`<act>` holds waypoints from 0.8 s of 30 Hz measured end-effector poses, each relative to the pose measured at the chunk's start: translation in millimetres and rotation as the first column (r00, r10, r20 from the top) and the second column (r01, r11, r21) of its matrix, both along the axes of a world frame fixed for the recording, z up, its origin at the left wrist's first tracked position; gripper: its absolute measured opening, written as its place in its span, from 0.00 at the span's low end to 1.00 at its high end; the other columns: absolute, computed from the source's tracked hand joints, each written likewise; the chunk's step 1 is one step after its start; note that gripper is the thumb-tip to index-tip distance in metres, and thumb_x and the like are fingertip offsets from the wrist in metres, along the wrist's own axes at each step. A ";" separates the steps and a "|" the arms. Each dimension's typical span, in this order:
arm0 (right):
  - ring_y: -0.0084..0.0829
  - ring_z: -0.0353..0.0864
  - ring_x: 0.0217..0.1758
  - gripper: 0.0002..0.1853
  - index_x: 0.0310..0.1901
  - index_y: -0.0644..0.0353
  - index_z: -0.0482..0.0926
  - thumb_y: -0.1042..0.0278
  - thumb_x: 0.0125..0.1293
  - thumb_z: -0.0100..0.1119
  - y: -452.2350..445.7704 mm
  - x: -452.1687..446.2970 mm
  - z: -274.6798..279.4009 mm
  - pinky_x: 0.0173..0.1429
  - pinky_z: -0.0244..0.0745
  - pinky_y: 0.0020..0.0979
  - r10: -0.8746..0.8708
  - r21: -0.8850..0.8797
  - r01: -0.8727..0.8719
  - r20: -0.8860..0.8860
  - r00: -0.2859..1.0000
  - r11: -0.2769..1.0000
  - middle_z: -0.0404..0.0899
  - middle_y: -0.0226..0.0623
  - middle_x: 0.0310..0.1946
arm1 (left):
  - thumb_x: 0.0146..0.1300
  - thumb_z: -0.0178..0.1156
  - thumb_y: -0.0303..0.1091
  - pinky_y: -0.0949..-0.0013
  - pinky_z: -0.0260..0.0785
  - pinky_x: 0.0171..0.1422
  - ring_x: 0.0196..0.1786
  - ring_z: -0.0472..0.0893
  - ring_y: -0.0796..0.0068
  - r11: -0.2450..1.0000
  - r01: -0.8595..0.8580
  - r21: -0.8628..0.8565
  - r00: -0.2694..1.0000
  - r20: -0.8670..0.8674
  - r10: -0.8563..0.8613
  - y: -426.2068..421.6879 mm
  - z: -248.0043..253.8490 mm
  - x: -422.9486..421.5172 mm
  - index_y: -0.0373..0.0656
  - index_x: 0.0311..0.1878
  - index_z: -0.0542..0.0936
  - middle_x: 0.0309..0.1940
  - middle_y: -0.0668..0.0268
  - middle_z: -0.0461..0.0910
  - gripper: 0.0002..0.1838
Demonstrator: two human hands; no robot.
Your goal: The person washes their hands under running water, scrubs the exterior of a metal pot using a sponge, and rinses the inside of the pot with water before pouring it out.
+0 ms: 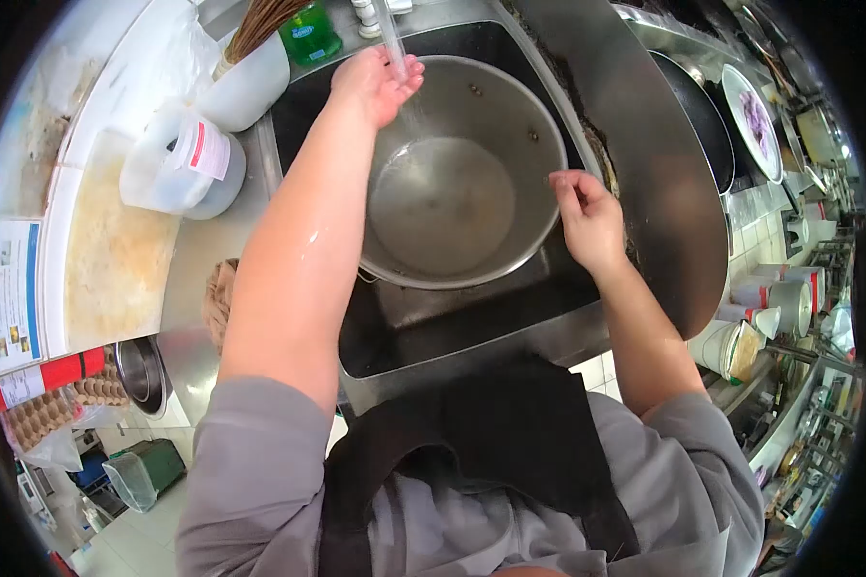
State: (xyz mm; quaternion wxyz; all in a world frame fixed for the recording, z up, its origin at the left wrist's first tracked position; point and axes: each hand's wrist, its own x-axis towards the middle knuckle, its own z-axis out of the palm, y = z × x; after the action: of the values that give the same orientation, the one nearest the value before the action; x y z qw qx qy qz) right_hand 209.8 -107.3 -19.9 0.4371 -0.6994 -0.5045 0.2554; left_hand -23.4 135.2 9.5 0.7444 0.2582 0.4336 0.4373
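A large metal pot (505, 144) stands in the dark sink (423, 337), with a shallow layer of water over its bottom. Under the faucet (389, 31) at the top, my left hand (370, 85) is turned palm up with the fingers apart. Water runs over it and falls into the pot, and it holds nothing. On the pot's right side, my right hand (589, 219) has its fingers curled and pinched at the rim. Wet spots shine on my left forearm.
Green bottle (310, 34) and white container (250, 87) with a bundle of bristles stand behind the sink. Left of it are a labelled plastic tub (188, 163) and a brown cloth (219, 293). Pans and a white plate (752, 125) are at the right.
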 end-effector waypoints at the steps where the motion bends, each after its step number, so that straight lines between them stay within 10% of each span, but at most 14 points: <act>1: 0.20 0.79 0.35 0.09 0.45 0.62 0.84 0.66 0.72 0.59 -4.6 1.1 1.6 0.43 0.76 0.25 -0.006 -0.006 0.006 -0.016 1.000 1.000 0.83 0.32 0.34 | 0.76 0.44 0.31 0.56 0.76 0.55 0.51 0.80 0.55 0.998 -0.047 -0.039 0.998 0.046 0.048 11.3 -7.5 8.1 0.32 0.58 0.70 0.50 0.48 0.76 0.15; 10: 0.20 0.80 0.37 0.09 0.48 0.63 0.82 0.68 0.73 0.58 -19.0 20.1 -24.8 0.47 0.77 0.26 -0.065 -0.034 0.061 -0.134 0.989 0.998 0.84 0.30 0.35 | 0.75 0.50 0.34 0.70 0.59 0.19 0.15 0.63 0.77 0.985 -0.165 -0.051 0.977 -0.143 0.157 19.3 -25.7 35.2 0.41 0.45 0.74 0.20 0.71 0.72 0.08; 19: 0.22 0.79 0.34 0.16 0.59 0.63 0.74 0.70 0.71 0.58 -18.8 8.7 -26.3 0.42 0.77 0.27 -0.149 -0.120 0.127 -0.205 0.967 0.985 0.80 0.32 0.35 | 0.73 0.54 0.36 0.75 0.65 0.27 0.28 0.76 0.81 0.992 0.107 0.070 0.886 -0.459 -0.063 11.5 -9.6 2.9 0.44 0.45 0.78 0.29 0.69 0.79 0.07; 21: 0.23 0.79 0.32 0.16 0.57 0.62 0.74 0.69 0.71 0.58 -19.6 8.7 -27.2 0.38 0.77 0.27 -0.204 -0.160 0.162 -0.297 0.933 0.974 0.79 0.32 0.34 | 0.72 0.55 0.40 0.63 0.75 0.40 0.38 0.83 0.64 0.925 0.233 0.299 0.536 -0.834 0.135 7.0 -13.3 -21.1 0.40 0.49 0.79 0.37 0.58 0.84 0.14; 24: 0.23 0.79 0.27 0.11 0.49 0.60 0.75 0.63 0.73 0.57 -27.3 11.2 -18.4 0.30 0.74 0.26 -0.247 -0.358 0.078 -0.456 0.855 0.931 0.77 0.31 0.30 | 0.69 0.57 0.45 0.56 0.74 0.55 0.50 0.83 0.49 0.733 0.594 0.331 -0.007 -0.909 0.417 10.0 -40.3 -76.9 0.36 0.54 0.78 0.46 0.48 0.84 0.21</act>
State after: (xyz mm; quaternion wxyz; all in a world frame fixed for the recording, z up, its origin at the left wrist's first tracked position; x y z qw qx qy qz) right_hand 221.0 -134.6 -38.3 0.4496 -0.7139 -0.2650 0.4670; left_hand -100.3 145.2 -30.8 0.0853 0.7637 0.6129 0.1839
